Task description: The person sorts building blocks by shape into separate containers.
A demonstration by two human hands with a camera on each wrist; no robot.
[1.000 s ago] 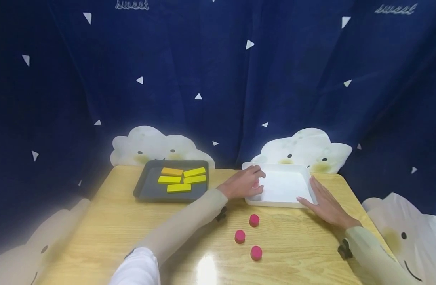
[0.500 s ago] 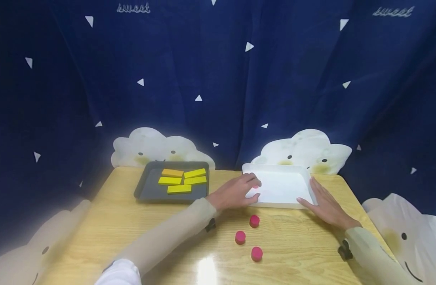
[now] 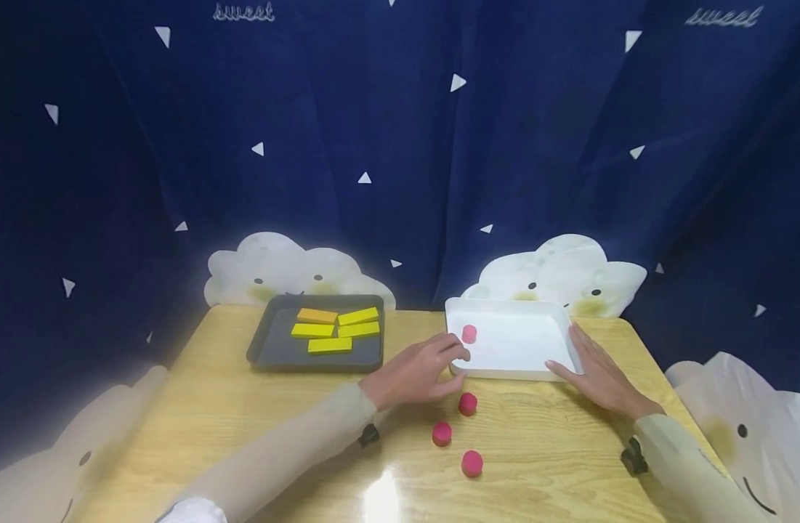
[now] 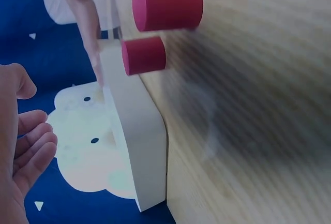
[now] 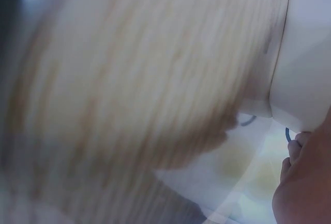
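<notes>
In the head view, my left hand (image 3: 418, 372) hovers by the near left corner of the white tray (image 3: 520, 338), fingers loosely bent and holding nothing. One pink cylinder (image 3: 469, 334) stands inside that tray near its left wall. Three crimson cylinders stand on the table before it: one (image 3: 467, 404) just below my left fingertips, another (image 3: 442, 434) closer to me, the last (image 3: 471, 463) nearest. The left wrist view shows a bare palm side of the hand (image 4: 23, 141) and two crimson cylinders. With straight fingers my right hand (image 3: 602, 374) rests along the tray's right wall.
A dark grey tray (image 3: 262, 356) holding several yellow blocks (image 3: 330, 346) and an orange block (image 3: 317, 316) stands at the back left of the wooden table (image 3: 256, 421). Behind the table hangs a navy curtain (image 3: 400, 131) with white clouds and triangles.
My left hand has let go of the pink cylinder, leaving it in the white tray, and has drawn back towards me and to the left. The right hand stays at the tray's side.
</notes>
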